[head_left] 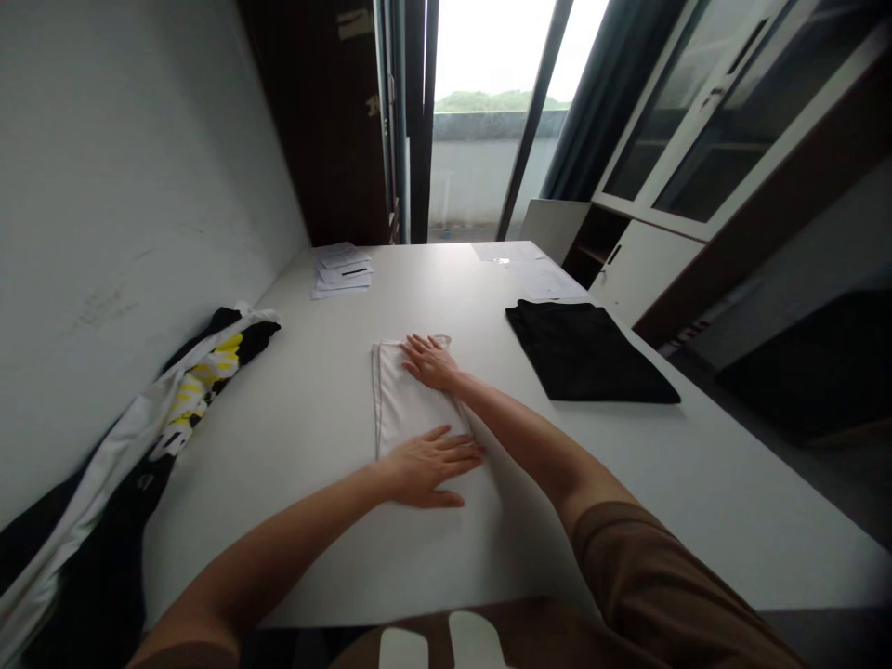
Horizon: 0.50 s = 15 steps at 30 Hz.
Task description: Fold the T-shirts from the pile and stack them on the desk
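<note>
A folded white cloth lies in a long narrow strip on the white table. My left hand rests flat on its near end, fingers stretched out and pointing right. My right hand lies flat on the cloth's far end, fingers spread toward the left. Neither hand grips the cloth; both press down on it.
A folded black garment lies to the right on the table. A heap of black, white and yellow clothing lies along the left wall. Loose papers sit at the far end, with more sheets further right. A cabinet stands at the right.
</note>
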Each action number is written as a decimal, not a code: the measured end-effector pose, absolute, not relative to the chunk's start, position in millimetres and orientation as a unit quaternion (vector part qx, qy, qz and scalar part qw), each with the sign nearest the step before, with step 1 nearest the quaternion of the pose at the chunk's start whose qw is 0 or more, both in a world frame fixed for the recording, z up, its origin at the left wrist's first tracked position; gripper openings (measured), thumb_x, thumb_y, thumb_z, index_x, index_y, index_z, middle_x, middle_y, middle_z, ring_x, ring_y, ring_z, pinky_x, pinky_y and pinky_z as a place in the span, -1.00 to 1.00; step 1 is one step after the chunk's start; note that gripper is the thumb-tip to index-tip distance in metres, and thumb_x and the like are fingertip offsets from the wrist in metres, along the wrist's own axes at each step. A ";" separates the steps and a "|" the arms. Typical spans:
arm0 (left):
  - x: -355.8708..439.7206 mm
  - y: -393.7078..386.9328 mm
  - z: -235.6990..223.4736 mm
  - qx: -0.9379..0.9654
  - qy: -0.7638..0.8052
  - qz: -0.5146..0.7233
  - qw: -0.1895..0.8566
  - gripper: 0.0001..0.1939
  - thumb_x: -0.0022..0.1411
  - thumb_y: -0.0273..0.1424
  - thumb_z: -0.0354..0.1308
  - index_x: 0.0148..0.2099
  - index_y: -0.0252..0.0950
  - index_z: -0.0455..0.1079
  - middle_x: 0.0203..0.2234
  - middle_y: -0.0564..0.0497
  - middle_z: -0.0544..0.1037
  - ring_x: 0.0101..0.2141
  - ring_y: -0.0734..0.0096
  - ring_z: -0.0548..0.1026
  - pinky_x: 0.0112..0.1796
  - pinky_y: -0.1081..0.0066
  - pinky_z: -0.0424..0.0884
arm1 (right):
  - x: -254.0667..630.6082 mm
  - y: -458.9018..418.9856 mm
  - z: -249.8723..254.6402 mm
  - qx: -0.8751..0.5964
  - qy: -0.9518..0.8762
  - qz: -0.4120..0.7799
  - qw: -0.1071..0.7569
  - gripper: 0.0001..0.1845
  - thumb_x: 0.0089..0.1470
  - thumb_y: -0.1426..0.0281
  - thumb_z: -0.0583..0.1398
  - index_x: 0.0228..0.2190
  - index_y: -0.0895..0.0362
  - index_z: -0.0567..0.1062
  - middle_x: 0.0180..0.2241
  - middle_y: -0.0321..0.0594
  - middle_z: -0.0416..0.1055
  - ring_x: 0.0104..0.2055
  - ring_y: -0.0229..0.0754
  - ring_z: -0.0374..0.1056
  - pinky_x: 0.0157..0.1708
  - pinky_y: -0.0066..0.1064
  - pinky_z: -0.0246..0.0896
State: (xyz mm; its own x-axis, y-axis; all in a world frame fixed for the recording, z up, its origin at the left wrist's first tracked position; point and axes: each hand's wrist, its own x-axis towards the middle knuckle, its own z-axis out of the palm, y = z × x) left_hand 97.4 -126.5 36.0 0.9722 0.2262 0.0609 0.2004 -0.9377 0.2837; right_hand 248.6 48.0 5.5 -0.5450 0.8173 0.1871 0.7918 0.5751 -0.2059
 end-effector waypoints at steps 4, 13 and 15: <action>96.8 -125.1 33.0 0.983 0.108 0.045 0.143 -0.24 0.44 0.00 -0.01 0.51 -0.24 -0.01 0.42 -0.11 0.14 0.43 0.14 0.03 0.41 0.06 -0.18 | 240.4 13.5 6.3 -0.340 -0.928 0.086 0.121 -0.36 0.41 0.02 -0.05 0.41 -0.10 0.12 0.46 -0.29 -0.08 0.50 -0.12 -0.19 0.46 -0.11 -0.37; 97.2 -120.2 32.8 0.982 0.105 0.038 0.153 -0.24 0.44 0.00 -0.03 0.52 -0.25 -0.02 0.44 -0.07 0.11 0.43 0.12 0.00 0.41 0.04 -0.24 | 284.6 72.5 -12.7 -0.439 -0.888 0.088 0.106 -0.31 0.39 -0.03 -0.05 0.41 -0.05 0.13 0.46 -0.25 -0.12 0.51 0.00 -0.25 0.45 -0.04 -0.38; 97.4 -120.2 32.3 0.981 0.105 0.039 0.158 -0.25 0.44 0.01 -0.03 0.51 -0.24 0.00 0.44 -0.05 0.10 0.44 0.15 -0.01 0.42 0.07 -0.26 | 294.3 86.4 -13.6 -0.492 -0.860 0.089 0.103 -0.31 0.38 -0.03 -0.06 0.40 -0.05 0.16 0.46 -0.25 -0.08 0.51 0.02 -0.25 0.44 -0.01 -0.35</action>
